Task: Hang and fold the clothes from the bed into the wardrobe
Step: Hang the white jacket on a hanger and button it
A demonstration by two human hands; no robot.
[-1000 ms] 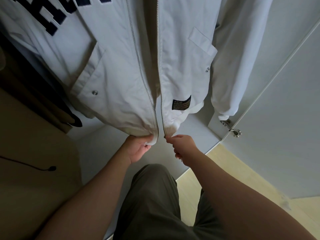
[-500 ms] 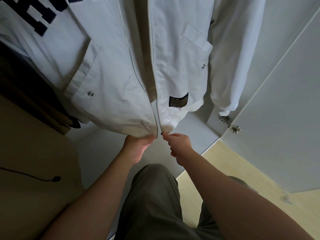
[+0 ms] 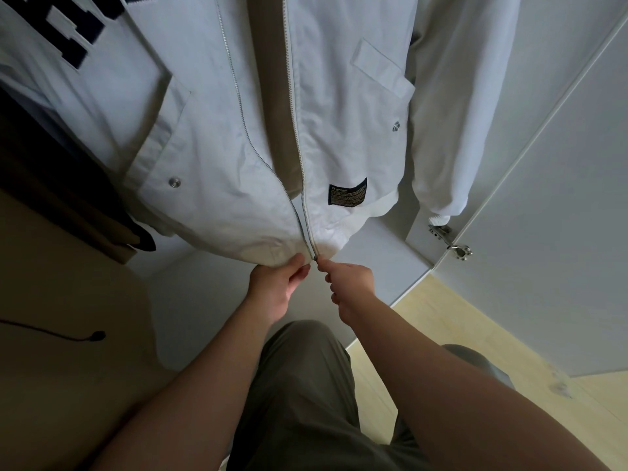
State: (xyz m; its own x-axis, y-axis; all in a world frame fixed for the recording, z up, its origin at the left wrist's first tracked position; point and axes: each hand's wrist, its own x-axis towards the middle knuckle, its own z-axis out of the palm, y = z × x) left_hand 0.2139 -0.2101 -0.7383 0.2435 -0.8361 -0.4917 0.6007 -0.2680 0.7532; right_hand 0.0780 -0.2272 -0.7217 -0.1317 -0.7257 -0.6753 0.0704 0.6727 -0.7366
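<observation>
A white zip jacket [image 3: 217, 130] hangs inside the wardrobe, filling the top of the head view. It has snap pockets and a small dark label near the hem. Its two front halves meet at the bottom of the zip [image 3: 311, 246]. My left hand [image 3: 278, 287] grips the hem of the left half just beside the zip. My right hand [image 3: 350, 280] pinches the zip's bottom end at the right half. Above the hem the zip stands apart, showing a beige lining.
Another white garment with dark letters [image 3: 68, 39] hangs to the left. The white wardrobe floor [image 3: 204, 300] lies below the jacket. An open wardrobe door [image 3: 560, 198] with a metal hinge [image 3: 455, 246] stands at the right. A dark cable [image 3: 68, 334] lies at the left.
The two front halves have come together at the hem; my hands moved closer to each other at the zip's bottom. The view shifted slightly.
</observation>
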